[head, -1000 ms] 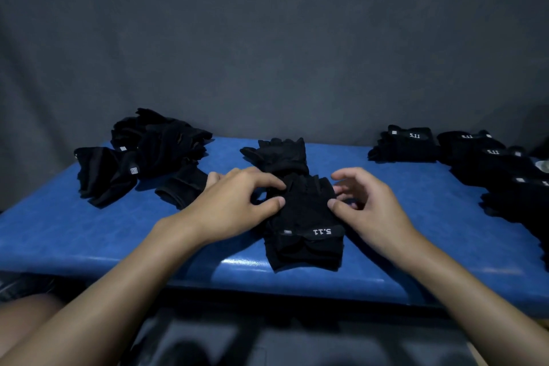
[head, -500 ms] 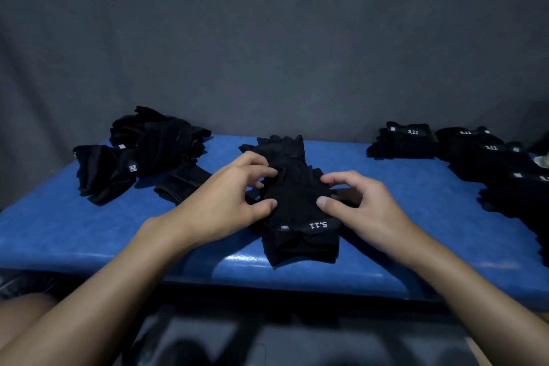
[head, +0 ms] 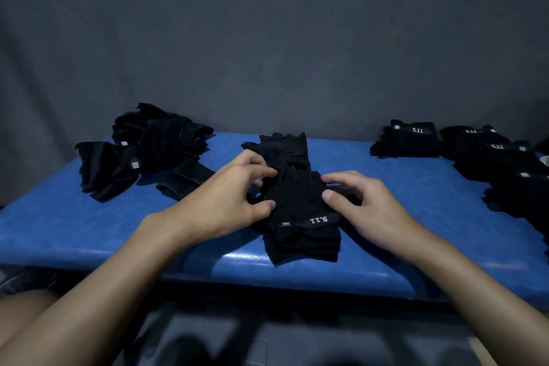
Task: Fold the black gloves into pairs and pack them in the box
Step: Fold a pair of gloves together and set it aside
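Since a second ago both hands have closed in: the left hand [head: 225, 202] and right hand [head: 368, 208] now pinch the stacked glove pair [head: 297, 202] between curled fingers and thumbs, on the blue desk [head: 74, 226]. Its cuff label [head: 319, 220] reads "5.11" upside down just below the thumbs; folded pairs [head: 413, 140] well right of the fingers show the same.

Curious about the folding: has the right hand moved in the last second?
Yes. The right hand shifted left, away from the folded glove stack, onto the middle glove pair.

Bare blue table [head: 416, 205] lies between the middle gloves [head: 297, 202] and folded pairs [head: 410, 138].
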